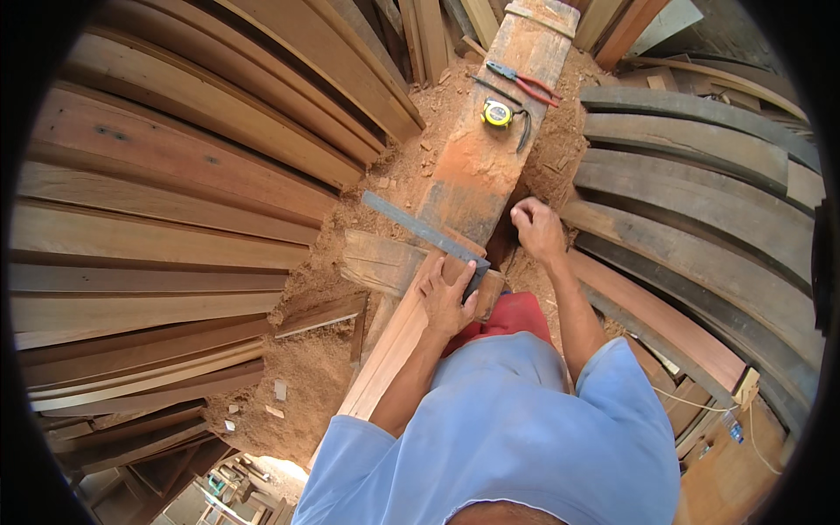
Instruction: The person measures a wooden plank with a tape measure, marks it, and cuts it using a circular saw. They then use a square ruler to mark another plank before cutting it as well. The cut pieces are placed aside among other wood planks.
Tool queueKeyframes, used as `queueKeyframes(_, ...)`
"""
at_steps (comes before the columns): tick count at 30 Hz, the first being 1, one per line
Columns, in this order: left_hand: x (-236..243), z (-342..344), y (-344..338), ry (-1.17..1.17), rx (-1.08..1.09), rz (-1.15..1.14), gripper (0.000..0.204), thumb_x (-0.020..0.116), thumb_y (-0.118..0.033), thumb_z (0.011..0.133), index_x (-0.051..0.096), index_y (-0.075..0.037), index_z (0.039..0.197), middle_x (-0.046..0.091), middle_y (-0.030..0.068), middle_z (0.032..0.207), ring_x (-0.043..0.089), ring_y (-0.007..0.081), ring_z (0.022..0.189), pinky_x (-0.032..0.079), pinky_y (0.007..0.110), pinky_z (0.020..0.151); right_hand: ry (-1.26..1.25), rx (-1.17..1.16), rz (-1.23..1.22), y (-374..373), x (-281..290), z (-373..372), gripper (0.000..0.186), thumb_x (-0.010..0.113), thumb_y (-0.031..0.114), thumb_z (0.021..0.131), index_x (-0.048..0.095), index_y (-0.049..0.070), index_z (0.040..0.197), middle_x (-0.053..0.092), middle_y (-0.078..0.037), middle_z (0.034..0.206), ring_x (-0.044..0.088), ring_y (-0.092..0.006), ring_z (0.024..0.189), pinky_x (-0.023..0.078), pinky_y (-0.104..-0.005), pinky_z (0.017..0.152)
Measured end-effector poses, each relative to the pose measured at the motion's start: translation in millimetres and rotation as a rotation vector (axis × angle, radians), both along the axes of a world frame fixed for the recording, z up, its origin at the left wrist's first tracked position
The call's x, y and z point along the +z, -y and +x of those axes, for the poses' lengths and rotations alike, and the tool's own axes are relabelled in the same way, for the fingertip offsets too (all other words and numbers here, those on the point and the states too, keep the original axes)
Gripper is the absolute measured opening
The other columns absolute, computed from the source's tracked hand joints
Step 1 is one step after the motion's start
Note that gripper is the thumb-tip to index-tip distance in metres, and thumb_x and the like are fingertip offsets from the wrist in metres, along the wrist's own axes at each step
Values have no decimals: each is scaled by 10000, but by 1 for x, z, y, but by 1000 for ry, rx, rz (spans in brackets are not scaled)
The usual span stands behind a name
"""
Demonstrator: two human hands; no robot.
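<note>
The square (422, 230) lies across the board (385, 350), its blade running forward-left from the nearer left grip (448, 302), which is part-spread, touching the square's corner. Right of the square, the right grip (540, 232) is curled; contents cannot be determined.

Pliers (535, 88) with red handles lie open near a yellow tape measure (496, 113), and a thin dark stick (494, 88) sits between them. Brown sawdust (385, 171) covers the ground, dotted at lower left with pale scraps (280, 389). Long boards (157, 171) fill the left side, tan and reddish brown, their near ends fanned around the sawdust. Greyish planks (691, 144) are stacked on the right. Below them a thin white cord (696, 402) hangs loosely, near a small blue item (734, 430) too tiny to make out
</note>
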State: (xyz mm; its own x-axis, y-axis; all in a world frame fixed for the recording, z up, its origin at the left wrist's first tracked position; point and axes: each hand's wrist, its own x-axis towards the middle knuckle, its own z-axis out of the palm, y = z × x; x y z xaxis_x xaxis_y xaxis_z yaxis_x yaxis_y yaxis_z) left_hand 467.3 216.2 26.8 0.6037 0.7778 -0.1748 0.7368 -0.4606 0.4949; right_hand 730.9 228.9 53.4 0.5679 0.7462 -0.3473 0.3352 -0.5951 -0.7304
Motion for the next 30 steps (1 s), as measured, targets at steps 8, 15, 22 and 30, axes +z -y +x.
queueKeyframes(8,3,2,-2,39,37,-81,697,786,-315,771,587,-409,1433,343,227,1527,318,446,1360,259,612,1089,568,225,96,-161,-50,117,236,601,194,923,732,43,1049,708,-263,1054,690,-425,963,535,-498,888)
queueKeyframes(15,11,0,-2,2,62,-93,661,752,-298,755,633,-386,1399,390,226,1499,350,421,1313,265,544,1080,617,474,-331,-237,-91,152,287,534,96,903,698,64,1136,701,-269,1144,683,-416,1092,529,-495,947)
queueKeyframes(22,10,1,0,4,69,-48,664,760,-306,747,633,-410,1391,392,196,1508,377,417,1294,298,545,1059,668,406,-219,-229,-79,156,291,552,143,897,660,19,1137,711,-259,1090,681,-435,1058,526,-506,916)
queueKeyframes(30,7,0,1,-3,70,-51,695,764,-317,755,596,-432,1419,386,207,1513,385,447,1303,298,568,1075,125,159,395,-83,3,30,164,651,152,906,663,-8,941,659,-133,757,650,-203,692,515,-369,655)
